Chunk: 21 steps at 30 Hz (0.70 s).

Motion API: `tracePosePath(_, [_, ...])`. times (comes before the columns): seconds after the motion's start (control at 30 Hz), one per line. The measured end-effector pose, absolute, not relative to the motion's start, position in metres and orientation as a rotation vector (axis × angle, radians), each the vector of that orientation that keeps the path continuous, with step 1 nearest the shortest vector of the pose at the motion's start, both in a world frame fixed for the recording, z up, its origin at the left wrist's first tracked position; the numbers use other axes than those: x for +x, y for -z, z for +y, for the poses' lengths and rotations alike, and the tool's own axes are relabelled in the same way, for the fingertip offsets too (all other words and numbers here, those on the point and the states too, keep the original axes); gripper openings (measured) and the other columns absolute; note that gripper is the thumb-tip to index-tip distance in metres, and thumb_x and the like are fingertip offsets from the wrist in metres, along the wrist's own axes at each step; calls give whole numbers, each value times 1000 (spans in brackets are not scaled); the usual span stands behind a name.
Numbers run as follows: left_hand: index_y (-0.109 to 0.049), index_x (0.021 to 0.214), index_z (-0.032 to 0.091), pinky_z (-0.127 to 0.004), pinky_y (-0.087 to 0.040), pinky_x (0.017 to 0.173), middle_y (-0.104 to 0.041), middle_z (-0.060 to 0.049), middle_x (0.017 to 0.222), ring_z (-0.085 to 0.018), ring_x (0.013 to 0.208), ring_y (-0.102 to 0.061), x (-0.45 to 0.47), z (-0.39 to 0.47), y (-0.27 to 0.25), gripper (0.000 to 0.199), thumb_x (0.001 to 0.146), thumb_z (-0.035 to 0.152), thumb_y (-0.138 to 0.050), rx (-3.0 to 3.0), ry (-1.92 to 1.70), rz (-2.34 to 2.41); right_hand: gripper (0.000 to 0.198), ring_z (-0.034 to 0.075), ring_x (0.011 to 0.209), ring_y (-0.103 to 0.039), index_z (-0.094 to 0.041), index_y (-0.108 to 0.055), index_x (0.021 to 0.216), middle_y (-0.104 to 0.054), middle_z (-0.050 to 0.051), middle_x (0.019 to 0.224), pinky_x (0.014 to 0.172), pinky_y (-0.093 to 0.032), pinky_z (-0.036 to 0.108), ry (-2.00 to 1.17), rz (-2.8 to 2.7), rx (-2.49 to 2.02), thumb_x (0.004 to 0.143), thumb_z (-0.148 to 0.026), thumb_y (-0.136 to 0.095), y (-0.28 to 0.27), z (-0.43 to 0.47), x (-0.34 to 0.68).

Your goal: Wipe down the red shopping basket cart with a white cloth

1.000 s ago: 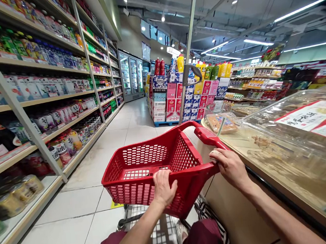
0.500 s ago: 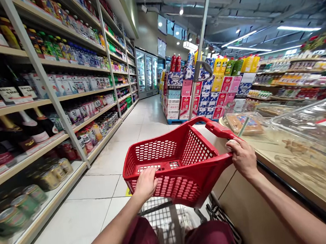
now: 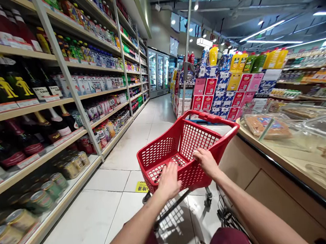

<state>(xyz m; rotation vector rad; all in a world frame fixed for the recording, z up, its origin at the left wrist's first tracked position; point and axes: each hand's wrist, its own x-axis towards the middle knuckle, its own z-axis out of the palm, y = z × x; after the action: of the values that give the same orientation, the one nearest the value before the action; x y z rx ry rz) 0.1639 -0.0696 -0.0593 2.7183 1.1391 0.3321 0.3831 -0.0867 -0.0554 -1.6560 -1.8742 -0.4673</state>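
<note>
A red plastic shopping cart point(image 3: 223, 149) stands in front of me, turned sideways on the tiled floor. Its basket has holes in its walls and holds no goods that I can see. My left hand point(image 3: 169, 179) grips the near rim, fingers lapping over it and thumb on the outer side. To its right, my right hand point(image 3: 207, 163) is closed on the same near side of the cart, with its fingers curled over the rim. The palms and the undersides of the fingers are hidden.
Drink shelves point(image 3: 101, 92) line the left side. Stacked drink cartons point(image 3: 228, 94) stand beyond the cart, near a metal pole point(image 3: 185, 52). A food counter point(image 3: 258, 189) runs along the right, with black cables point(image 3: 229, 216) at its foot. A yellow floor sticker point(image 3: 140, 186) lies beside the cart.
My right hand has left the cart's handle end and moved left onto the near rim. The cart has turned and sits farther from my legs; the view has shifted left.
</note>
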Motion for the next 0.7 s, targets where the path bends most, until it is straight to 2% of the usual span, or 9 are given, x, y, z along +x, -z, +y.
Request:
tracePosePath(0.17, [-37, 128, 9, -46, -14, 108, -39, -14, 136, -25, 128, -28, 158, -86, 78, 61, 76, 41, -45, 2706, -343, 1147, 26, 18, 89, -54, -19, -67, 78, -63, 7, 92, 79, -41, 31, 428, -1887, -1616, 82, -16, -42, 62, -100, 387])
tracePosePath(0.33, [-37, 127, 12, -44, -11, 109, -39, -12, 136, -22, 130, -26, 179, -104, 87, 61, 71, 31, -50, 2800, -345, 850, 26, 20, 106, -50, -23, -66, 93, -61, 6, 108, 90, -39, 39, 411, -1965, -1533, 83, -17, -43, 91, -137, 354])
tracePosePath(0.5, [-36, 127, 10, -48, -9, 108, -31, -13, 140, -23, 133, -17, 168, -95, 85, 60, 69, 18, -45, 2788, -300, 1078, 26, 24, 113, -47, -21, -65, 98, -59, 10, 113, 93, -37, 49, 446, -1795, -1630, 84, -18, -43, 109, -165, 364])
tracePosePath(0.7, [-35, 128, 9, -48, -8, 109, -30, -13, 141, -23, 134, -10, 187, -106, 87, 64, 66, 18, -47, 2840, -221, 961, 38, 21, 116, -45, -26, -60, 108, -57, 6, 117, 96, -39, 45, 426, -1686, -1569, 82, -10, -37, 134, -199, 357])
